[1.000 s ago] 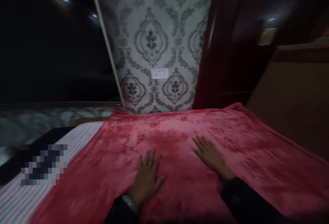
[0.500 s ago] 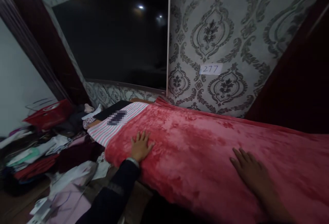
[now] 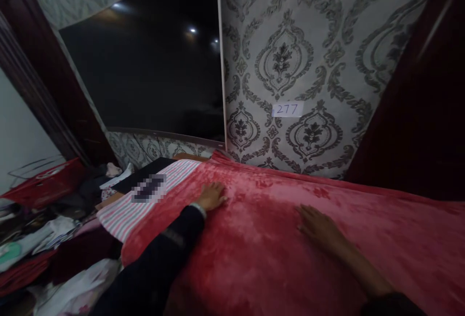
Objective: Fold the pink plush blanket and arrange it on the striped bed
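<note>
Since the earlier frame, the left hand [image 3: 212, 196] has been slid farther up the red fleece blanket [image 3: 276, 243] toward its far left corner, and the right hand [image 3: 317, 224] drawn inward. The blanket lies spread over the bed against the patterned wall [image 3: 308, 40], partly covering a striped sheet [image 3: 145, 200]; both hands rest flat with fingers spread, gripping nothing. Smoothing appears to be in hand, and outward strokes toward the edges would likely be called for next.

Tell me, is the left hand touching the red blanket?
Touching. The head view shows the left hand lying flat, palm down, on the red blanket, no gap showing.
</note>
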Demonstrator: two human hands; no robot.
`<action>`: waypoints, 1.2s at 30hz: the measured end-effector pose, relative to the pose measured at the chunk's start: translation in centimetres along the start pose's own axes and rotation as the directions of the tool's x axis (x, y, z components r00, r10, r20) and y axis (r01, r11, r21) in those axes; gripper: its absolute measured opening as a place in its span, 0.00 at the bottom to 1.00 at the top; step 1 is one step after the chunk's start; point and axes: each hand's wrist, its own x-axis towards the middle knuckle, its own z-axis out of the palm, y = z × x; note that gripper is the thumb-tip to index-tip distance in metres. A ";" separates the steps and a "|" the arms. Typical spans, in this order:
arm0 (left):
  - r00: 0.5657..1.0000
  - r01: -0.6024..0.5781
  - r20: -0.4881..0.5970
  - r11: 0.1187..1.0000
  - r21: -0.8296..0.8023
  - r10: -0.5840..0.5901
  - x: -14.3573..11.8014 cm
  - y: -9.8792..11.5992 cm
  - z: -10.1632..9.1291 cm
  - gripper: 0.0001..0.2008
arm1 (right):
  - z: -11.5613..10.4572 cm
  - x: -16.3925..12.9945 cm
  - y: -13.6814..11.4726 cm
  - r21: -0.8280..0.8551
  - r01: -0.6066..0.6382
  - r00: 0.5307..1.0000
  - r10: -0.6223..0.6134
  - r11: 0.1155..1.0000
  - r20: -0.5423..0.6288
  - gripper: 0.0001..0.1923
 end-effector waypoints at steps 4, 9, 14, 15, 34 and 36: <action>0.995 0.087 0.052 0.996 -0.017 -0.086 6.4 -0.3 1.6 0.31 | 3.6 1.7 1.0 -0.001 -0.028 0.995 0.028 1.000 -0.098 0.34; 0.963 0.268 -0.016 0.963 -0.020 -0.269 10.9 -4.9 2.4 0.33 | 8.0 1.3 4.0 0.044 0.037 0.971 -0.025 0.998 -0.239 0.33; 0.885 0.456 -0.090 0.890 -0.022 -0.456 13.6 -6.9 2.4 0.36 | 9.0 1.3 5.1 0.080 0.065 0.959 -0.040 0.995 -0.279 0.33; 0.860 0.498 -0.114 0.867 -0.024 -0.497 13.9 -7.0 2.6 0.37 | 9.1 1.3 5.2 0.083 0.067 0.959 -0.041 0.994 -0.281 0.34; 0.993 -0.049 -0.111 0.999 -0.007 0.048 18.1 -3.5 2.9 0.24 | 10.2 0.6 6.5 0.116 0.082 0.951 -0.043 0.990 -0.306 0.35; 0.992 0.037 -0.123 0.999 -0.021 -0.039 18.8 -3.5 3.4 0.26 | 11.6 0.9 8.6 0.123 0.127 0.938 -0.079 0.984 -0.338 0.37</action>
